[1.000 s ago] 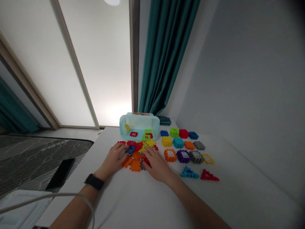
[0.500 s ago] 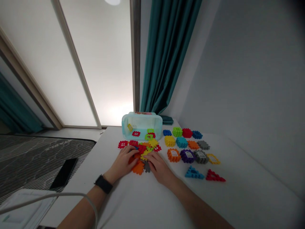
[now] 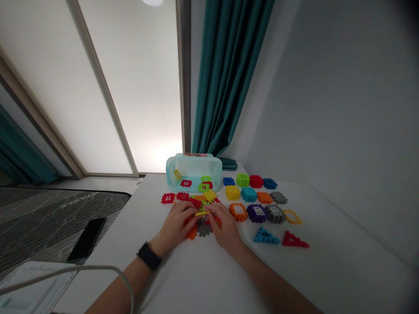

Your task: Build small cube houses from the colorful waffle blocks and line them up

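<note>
A thin yellow building tile is held edge-on between the fingers of my left hand and my right hand. Both hands are closed, each pinching one end of it. Beneath and around them lies a loose pile of notched plastic tiles, among them a grey tile, an orange tile and a yellow tile. Red window tiles lie at the pile's left. My fingers hide part of the pile.
Behind the pile a clear blue bin lies on its side with several tiles inside. To the right stand sorted stacks, including a purple stack. Nearer are a blue triangle and a red triangle. A cable crosses at lower left.
The yellow tile has come up off the pile and now stands edge-on between both hands. My hands have drawn closer together, and more of the grey tile shows.
</note>
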Demonstrator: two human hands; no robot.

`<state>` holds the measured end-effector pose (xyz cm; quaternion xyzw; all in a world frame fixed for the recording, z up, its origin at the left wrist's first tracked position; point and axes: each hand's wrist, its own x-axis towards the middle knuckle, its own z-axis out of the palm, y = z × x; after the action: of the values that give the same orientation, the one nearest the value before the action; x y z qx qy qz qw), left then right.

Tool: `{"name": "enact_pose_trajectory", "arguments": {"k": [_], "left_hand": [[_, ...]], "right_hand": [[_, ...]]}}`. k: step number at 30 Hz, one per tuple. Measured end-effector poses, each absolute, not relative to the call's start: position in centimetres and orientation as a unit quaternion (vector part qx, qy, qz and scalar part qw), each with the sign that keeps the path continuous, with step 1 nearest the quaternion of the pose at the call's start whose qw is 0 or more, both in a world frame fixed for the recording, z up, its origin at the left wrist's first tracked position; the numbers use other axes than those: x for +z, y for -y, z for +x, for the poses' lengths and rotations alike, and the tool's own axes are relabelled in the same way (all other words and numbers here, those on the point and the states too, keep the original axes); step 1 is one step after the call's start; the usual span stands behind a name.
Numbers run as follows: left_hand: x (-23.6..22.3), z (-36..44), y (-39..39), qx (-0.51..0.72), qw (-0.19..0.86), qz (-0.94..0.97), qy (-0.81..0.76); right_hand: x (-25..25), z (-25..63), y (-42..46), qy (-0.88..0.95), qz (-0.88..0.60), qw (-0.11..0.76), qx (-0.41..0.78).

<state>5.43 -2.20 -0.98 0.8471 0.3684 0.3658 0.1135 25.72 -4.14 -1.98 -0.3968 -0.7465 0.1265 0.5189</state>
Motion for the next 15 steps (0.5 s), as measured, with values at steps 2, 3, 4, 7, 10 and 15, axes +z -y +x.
{"name": "enact_pose_trajectory", "arguments": {"k": [2, 3, 4, 7, 10, 15], "left_hand": [[-0.72, 5.65, 2.22, 0.39, 0.143, 0.83, -0.372], [-0.58, 5.67, 2.23, 0.403, 0.166, 0.818, -0.376], [-0.45, 5.66, 2.26, 0.416, 0.193, 0.803, -0.38], [-0.28, 5.67, 2.36, 0.445, 0.289, 0.748, -0.398], [-0.35, 5.93, 2.47, 0.471, 0.42, 0.664, -0.402], [-0.02, 6.22, 2.74, 0.49, 0.588, 0.526, -0.37]], "right_hand": [[-1.83, 25.55, 4.3, 0.737, -0.4, 0.53, 0.127], [-1.8, 25.51, 4.39, 0.737, -0.401, 0.53, 0.126], [-1.8, 25.51, 4.46, 0.739, -0.402, 0.527, 0.122], [-1.93, 25.65, 4.6, 0.754, -0.398, 0.512, 0.105], [-2.08, 25.9, 4.62, 0.772, -0.389, 0.496, 0.083], [-2.11, 26.06, 4.64, 0.783, -0.386, 0.484, 0.065]]}}
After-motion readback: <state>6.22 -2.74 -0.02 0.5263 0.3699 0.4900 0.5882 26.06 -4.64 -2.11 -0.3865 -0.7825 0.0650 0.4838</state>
